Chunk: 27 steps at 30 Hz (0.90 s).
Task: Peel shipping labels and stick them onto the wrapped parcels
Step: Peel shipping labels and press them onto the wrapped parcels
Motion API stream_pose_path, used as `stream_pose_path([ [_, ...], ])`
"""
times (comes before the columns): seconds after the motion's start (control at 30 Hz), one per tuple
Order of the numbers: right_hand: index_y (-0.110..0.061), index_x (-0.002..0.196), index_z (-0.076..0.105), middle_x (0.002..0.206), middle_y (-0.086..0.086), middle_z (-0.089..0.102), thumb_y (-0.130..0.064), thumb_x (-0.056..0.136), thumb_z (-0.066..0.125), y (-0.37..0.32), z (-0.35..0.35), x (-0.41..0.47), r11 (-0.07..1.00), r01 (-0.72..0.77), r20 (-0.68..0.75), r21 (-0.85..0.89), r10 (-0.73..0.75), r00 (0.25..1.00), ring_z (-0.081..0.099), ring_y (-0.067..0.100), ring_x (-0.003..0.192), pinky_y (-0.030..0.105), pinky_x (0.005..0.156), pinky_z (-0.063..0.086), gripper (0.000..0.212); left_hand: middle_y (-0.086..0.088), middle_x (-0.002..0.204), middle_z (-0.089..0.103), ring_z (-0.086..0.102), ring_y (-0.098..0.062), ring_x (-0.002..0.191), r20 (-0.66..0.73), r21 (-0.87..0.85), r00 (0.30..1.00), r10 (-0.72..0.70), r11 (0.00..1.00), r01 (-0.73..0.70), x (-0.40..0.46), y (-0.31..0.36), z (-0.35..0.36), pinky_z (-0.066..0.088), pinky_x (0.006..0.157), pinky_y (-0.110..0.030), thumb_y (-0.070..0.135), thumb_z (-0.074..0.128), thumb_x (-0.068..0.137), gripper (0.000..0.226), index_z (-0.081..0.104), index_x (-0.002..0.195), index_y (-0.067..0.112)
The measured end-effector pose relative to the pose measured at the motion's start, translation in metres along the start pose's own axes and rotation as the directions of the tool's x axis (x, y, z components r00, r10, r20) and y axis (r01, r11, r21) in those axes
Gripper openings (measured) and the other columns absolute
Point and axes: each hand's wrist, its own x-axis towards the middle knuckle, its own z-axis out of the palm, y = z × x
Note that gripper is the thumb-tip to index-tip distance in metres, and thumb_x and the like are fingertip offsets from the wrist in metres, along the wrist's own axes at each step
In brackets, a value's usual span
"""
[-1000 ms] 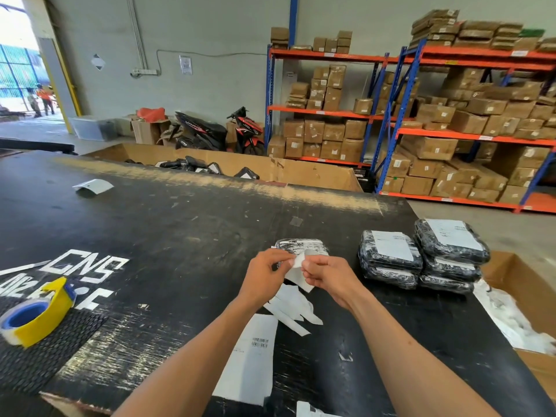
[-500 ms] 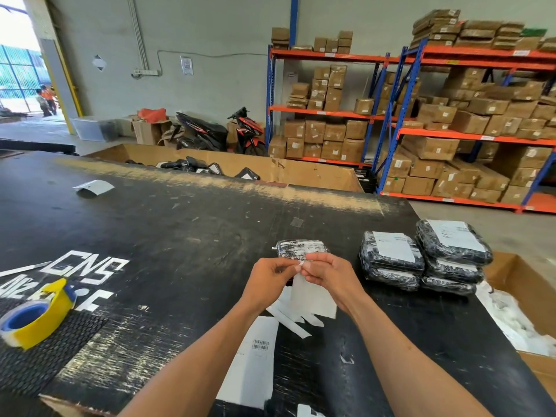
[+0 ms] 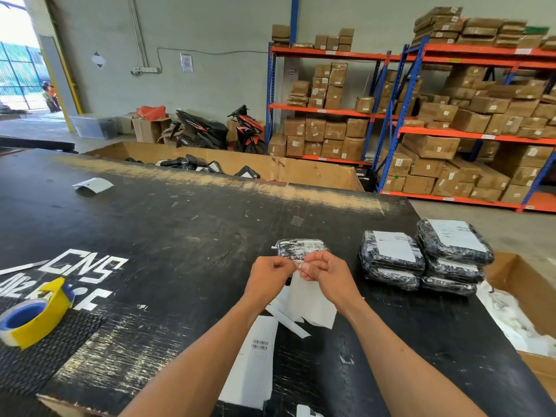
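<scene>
White label (image 3: 304,296) pinched by two hands; five stacked parcels (image 3: 421,260) beside.

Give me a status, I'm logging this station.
Left hand and right hand both pinching the label at its top edge. Unlabelled parcel on the table just behind. Nothing in the way.

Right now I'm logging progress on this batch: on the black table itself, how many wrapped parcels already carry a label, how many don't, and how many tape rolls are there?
Labelled wrapped parcels, in the two stacks on the right: 5
Unlabelled wrapped parcel, beyond the hands: 1
Tape roll, yellow and blue: 1
Total: 7
</scene>
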Motion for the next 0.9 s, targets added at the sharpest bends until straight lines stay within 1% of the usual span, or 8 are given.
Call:
stream_pose_path([
  [0.07, -0.006, 0.1, 0.069, 0.085, 0.013, 0.076, 0.0, 0.091, 0.072, 0.0, 0.0, 0.0, 1.0, 0.002, 0.004, -0.008, -0.002, 1.0, 0.071, 0.018, 0.077, 0.026, 0.076, 0.059, 0.011, -0.002, 0.067, 0.07, 0.059, -0.009, 0.061, -0.019, -0.016, 0.999, -0.039, 0.999, 0.039, 0.002, -0.002, 0.001, 0.052, 0.062, -0.026, 0.022, 0.068, 0.089, 0.021, 0.078, 0.072, 0.015],
  [0.23, -0.007, 0.103, 0.067, 0.089, 0.013, 0.077, -0.003, 0.091, 0.073, -0.002, -0.002, 0.0, 1.0, -0.019, -0.002, -0.008, 0.019, 1.0, 0.074, 0.024, 0.086, 0.031, 0.082, 0.061, 0.014, -0.006, 0.077, 0.073, 0.068, -0.018, 0.073, 0.003, -0.017, 0.998, -0.057, 0.998, 0.057, 0.005, -0.008, 0.005, 0.058, 0.078, -0.046, 0.032, 0.068, 0.09, 0.022, 0.077, 0.075, 0.019],
  [0.33, -0.008, 0.105, 0.066, 0.09, 0.013, 0.077, -0.006, 0.09, 0.075, -0.003, -0.004, 0.0, 0.999, -0.037, 0.009, -0.008, 0.037, 0.999, 0.074, 0.025, 0.088, 0.033, 0.085, 0.06, 0.017, 0.001, 0.081, 0.076, 0.073, -0.02, 0.083, 0.017, -0.02, 0.998, -0.053, 0.998, 0.054, 0.006, -0.01, 0.007, 0.061, 0.081, -0.041, 0.031, 0.068, 0.092, 0.017, 0.079, 0.083, 0.021],
  [0.5, -0.013, 0.099, 0.072, 0.081, 0.008, 0.078, -0.004, 0.085, 0.075, 0.002, -0.008, 0.003, 0.99, -0.091, -0.036, -0.112, 0.087, 0.996, 0.072, 0.02, 0.08, 0.033, 0.083, 0.06, 0.017, 0.003, 0.086, 0.074, 0.069, -0.017, 0.085, -0.115, 0.011, 0.988, -0.101, 0.995, 0.103, 0.014, -0.01, 0.009, 0.058, 0.079, -0.035, 0.023, 0.065, 0.094, 0.013, 0.075, 0.088, 0.016],
  [0.63, -0.02, 0.092, 0.079, 0.073, 0.002, 0.076, -0.006, 0.083, 0.073, 0.008, -0.016, 0.001, 0.971, -0.113, -0.089, -0.21, 0.096, 0.991, 0.068, 0.011, 0.069, 0.024, 0.074, 0.056, 0.018, -0.007, 0.077, 0.072, 0.064, -0.019, 0.068, -0.216, -0.04, 0.965, -0.147, 0.989, 0.142, 0.022, -0.004, 0.003, 0.058, 0.069, -0.04, 0.022, 0.062, 0.096, 0.016, 0.072, 0.086, 0.013],
  [0.7, -0.02, 0.09, 0.081, 0.072, 0.002, 0.076, -0.006, 0.085, 0.071, 0.01, -0.02, -0.001, 0.966, -0.126, -0.116, -0.225, 0.102, 0.988, 0.067, 0.01, 0.068, 0.021, 0.072, 0.055, 0.018, -0.008, 0.077, 0.073, 0.063, -0.019, 0.068, -0.279, -0.062, 0.946, -0.166, 0.986, 0.155, 0.028, -0.001, -0.001, 0.058, 0.066, -0.037, 0.023, 0.06, 0.096, 0.02, 0.072, 0.083, 0.013],
  [0.8, -0.017, 0.092, 0.081, 0.071, 0.003, 0.074, -0.004, 0.086, 0.069, 0.012, -0.025, -0.004, 0.958, -0.145, -0.151, -0.246, 0.11, 0.982, 0.065, 0.01, 0.066, 0.016, 0.068, 0.054, 0.018, -0.007, 0.081, 0.072, 0.063, -0.018, 0.072, -0.367, -0.085, 0.911, -0.188, 0.982, 0.168, 0.036, 0.004, -0.008, 0.057, 0.072, -0.036, 0.022, 0.059, 0.097, 0.024, 0.072, 0.083, 0.007],
  [0.9, -0.016, 0.093, 0.082, 0.076, 0.006, 0.076, -0.005, 0.087, 0.07, 0.014, -0.03, -0.005, 0.949, -0.167, -0.189, -0.266, 0.118, 0.975, 0.064, 0.01, 0.066, 0.011, 0.065, 0.053, 0.017, -0.003, 0.076, 0.065, 0.054, -0.015, 0.067, -0.423, -0.079, 0.887, -0.186, 0.983, 0.168, 0.04, 0.012, -0.017, 0.048, 0.065, -0.029, 0.02, 0.056, 0.099, 0.029, 0.07, 0.084, -0.001],
])
